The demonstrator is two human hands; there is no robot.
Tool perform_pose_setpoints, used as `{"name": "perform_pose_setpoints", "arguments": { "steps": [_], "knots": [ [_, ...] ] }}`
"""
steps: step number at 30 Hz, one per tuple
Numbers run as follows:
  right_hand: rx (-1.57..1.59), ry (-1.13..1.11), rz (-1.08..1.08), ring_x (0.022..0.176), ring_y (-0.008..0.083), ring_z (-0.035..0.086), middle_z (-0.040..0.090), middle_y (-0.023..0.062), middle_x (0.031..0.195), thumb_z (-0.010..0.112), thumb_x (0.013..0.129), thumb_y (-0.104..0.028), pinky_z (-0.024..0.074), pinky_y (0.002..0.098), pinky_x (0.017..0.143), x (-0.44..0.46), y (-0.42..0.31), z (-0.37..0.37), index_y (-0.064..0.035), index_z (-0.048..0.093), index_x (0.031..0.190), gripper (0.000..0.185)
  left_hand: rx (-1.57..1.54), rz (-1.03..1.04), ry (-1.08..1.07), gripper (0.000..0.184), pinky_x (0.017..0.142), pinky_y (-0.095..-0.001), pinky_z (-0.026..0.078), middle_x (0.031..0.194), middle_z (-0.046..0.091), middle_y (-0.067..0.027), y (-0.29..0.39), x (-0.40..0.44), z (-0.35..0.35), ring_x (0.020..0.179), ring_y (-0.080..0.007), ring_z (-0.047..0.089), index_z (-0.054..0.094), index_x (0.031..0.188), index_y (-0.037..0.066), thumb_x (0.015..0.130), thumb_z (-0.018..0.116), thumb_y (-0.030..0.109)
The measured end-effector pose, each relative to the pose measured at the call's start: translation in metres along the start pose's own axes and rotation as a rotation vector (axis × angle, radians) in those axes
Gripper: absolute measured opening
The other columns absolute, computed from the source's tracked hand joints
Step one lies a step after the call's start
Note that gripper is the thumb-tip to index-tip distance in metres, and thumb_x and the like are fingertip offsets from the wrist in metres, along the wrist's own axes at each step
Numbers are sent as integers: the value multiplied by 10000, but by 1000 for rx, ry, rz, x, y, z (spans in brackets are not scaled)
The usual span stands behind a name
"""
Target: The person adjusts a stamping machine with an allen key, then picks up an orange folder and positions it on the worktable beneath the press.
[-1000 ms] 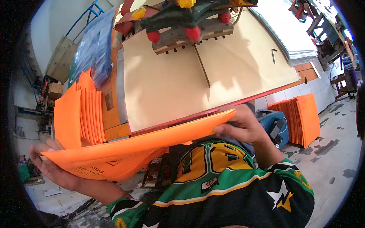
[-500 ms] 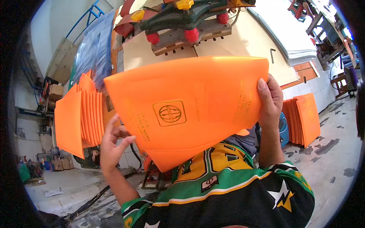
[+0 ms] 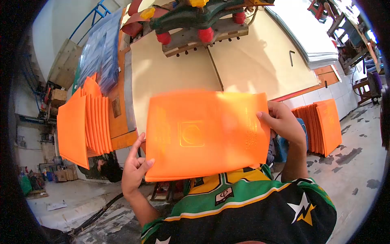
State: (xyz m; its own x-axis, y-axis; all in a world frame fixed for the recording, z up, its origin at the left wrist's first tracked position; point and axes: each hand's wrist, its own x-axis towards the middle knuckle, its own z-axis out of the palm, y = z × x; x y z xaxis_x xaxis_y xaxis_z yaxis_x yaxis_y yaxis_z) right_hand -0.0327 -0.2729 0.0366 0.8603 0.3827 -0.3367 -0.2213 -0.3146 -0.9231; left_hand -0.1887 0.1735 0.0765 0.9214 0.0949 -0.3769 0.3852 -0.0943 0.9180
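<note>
An orange folder cover [image 3: 227, 142] with a gold square emblem and small gold lettering is held up in front of my body, over the table's near side. My right hand [image 3: 284, 122] grips its right edge, thumb on the front and fingers behind. At the left edge, my left hand [image 3: 136, 171] has its thumb over the front, while the index finger points up beside the edge. Some of its other fingers are hidden. The cover is slightly blurred, and light glares off its right half.
Beyond the cover is a green press [image 3: 203, 18] with red and yellow knobs, above a cream board [image 3: 170, 69]. Orange covers stand stacked at left [image 3: 83, 126] and right [image 3: 321, 128]. Blue plastic sheets [image 3: 99, 61], white sheets [image 3: 304, 36] and a hex key [image 3: 291, 58] lie on the table.
The cover has swung from a tilt to nearly level and moved down toward my body, exposing more board. My left hand has shifted right and closed onto its left edge; my right hand keeps its grip.
</note>
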Motion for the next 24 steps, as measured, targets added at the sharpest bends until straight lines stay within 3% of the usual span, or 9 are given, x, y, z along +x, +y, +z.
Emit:
{"name": "perform_pose_setpoints", "arguments": {
  "steps": [2, 4, 7, 10, 15, 18, 19, 21, 24],
  "knots": [
    [-62, -13, 33, 743, 44, 625, 711, -7, 900, 653, 1068, -184, 500, 248, 617, -3, 7, -4, 61, 712, 1186, 278, 14, 7, -4, 834, 800, -213, 487, 1041, 777, -58, 5, -3, 5, 863, -41, 640, 282, 1713, -11, 1024, 746, 67],
    [-22, 54, -84, 621, 57, 602, 676, -14, 793, 664, 1049, -193, 468, 257, 515, -3, 19, -6, 46, 735, 1120, 259, 14, -36, -73, 735, 786, -211, 472, 995, 753, -28, 9, -3, 11, 847, -24, 595, 385, 1681, -5, 1035, 730, 64],
    [-24, 45, 65, 551, 80, 595, 649, -14, 735, 676, 1040, -198, 463, 270, 464, -5, 18, -26, 37, 731, 1131, 258, 49, -31, -137, 645, 780, -196, 452, 954, 739, -22, 1, 8, 16, 844, -17, 573, 465, 1643, 0, 1054, 714, 91],
    [-74, 119, 25, 544, 83, 599, 646, -12, 737, 687, 1030, -202, 466, 265, 457, 5, 6, -40, 29, 725, 1127, 254, 105, -70, -139, 602, 749, -185, 409, 891, 694, 6, 20, 27, 38, 808, -15, 517, 511, 1622, 24, 1062, 712, 120],
    [-246, 229, -134, 622, 128, 646, 725, 40, 812, 707, 1016, -223, 532, 329, 560, 54, 5, -74, 77, 743, 1210, 359, 229, 201, -58, 496, 639, -242, 327, 735, 384, 89, 15, 81, 57, 697, -58, 343, 605, 1554, 44, 1078, 692, 154],
    [-286, 329, -325, 574, 77, 560, 628, -28, 726, 713, 1038, -275, 441, 271, 515, 111, 25, -98, 14, 749, 1115, 301, 369, 184, 34, 438, 614, -261, 319, 715, 379, 79, 33, 115, 63, 672, -64, 335, 663, 1502, 55, 1077, 691, 163],
    [-286, 335, -328, 574, 77, 560, 628, -28, 726, 713, 1038, -275, 441, 271, 515, 121, 13, -103, 14, 749, 1115, 301, 416, 295, 75, 382, 596, -271, 323, 708, 392, 68, 28, 131, 62, 656, -68, 342, 718, 1442, 73, 1073, 695, 167],
    [-410, 299, -104, 581, 93, 557, 618, -22, 733, 719, 1040, -289, 447, 287, 535, 140, -10, -110, 0, 734, 1003, 292, 460, 353, 110, 371, 594, -273, 327, 705, 401, 64, 29, 157, 61, 655, -68, 343, 730, 1427, 77, 1070, 699, 171],
    [-445, 322, -115, 582, 94, 561, 608, -12, 730, 732, 1035, -308, 445, 299, 527, 179, -14, -128, -12, 708, 931, 314, 494, 403, 150, 336, 588, -275, 355, 698, 441, 59, 40, 183, 67, 642, -59, 374, 759, 1386, 79, 1069, 698, 175]
  ]
}}
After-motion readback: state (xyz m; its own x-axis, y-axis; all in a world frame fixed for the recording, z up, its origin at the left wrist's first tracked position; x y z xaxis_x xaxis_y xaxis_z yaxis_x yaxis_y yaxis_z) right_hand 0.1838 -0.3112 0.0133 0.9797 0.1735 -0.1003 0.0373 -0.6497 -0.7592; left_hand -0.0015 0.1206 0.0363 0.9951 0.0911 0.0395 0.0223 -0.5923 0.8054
